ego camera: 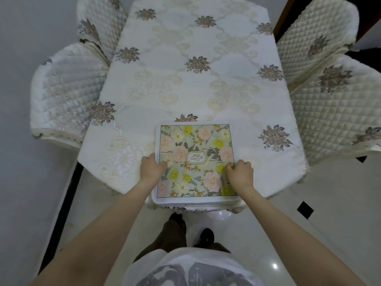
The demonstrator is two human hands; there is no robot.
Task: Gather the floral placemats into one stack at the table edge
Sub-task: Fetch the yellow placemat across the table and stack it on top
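Observation:
A stack of floral placemats [195, 145] lies at the near edge of the table, its front slightly overhanging. The top mat shows pink and yellow flowers on pale green with a white border and an oval label in the middle. Several white mat edges show layered beneath its front side. My left hand [152, 167] grips the stack's left edge, thumb on top. My right hand [240, 172] holds the right edge, fingers curled over the top mat.
The table [185, 79] wears a cream embroidered cloth with brown flower motifs. Two quilted chairs [68, 96] stand on the left, and two more chairs [329, 100] on the right. My legs and shoes [206, 236] are on the glossy floor below the table's edge.

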